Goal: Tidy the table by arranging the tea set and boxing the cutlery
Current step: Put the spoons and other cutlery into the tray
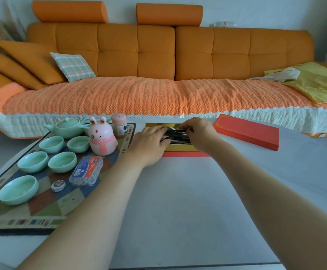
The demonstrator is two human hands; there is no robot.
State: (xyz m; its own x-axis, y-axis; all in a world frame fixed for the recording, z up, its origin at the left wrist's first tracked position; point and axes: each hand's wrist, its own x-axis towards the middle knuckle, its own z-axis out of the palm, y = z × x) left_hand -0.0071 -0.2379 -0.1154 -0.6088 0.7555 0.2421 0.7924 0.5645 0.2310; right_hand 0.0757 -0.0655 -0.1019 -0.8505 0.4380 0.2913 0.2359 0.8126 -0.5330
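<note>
An open red box with a gold lining (180, 148) lies at the far middle of the white table. A dark bundle of cutlery (178, 136) sits in it. My left hand (151, 145) and my right hand (195, 131) both hold this bundle over the box, fingers curled around its ends. The box's red lid (248, 131) lies apart to the right. On the patterned mat (47, 203) at the left stand a pale green teapot (67, 127) and several matching cups (62, 161).
A pink rabbit figure (101, 138), a pink jar (119, 123), a clear plastic packet (86, 170) and a small round token (58, 185) share the mat. An orange sofa (158, 55) runs behind the table. Bare white tabletop (178, 201) lies between my arms.
</note>
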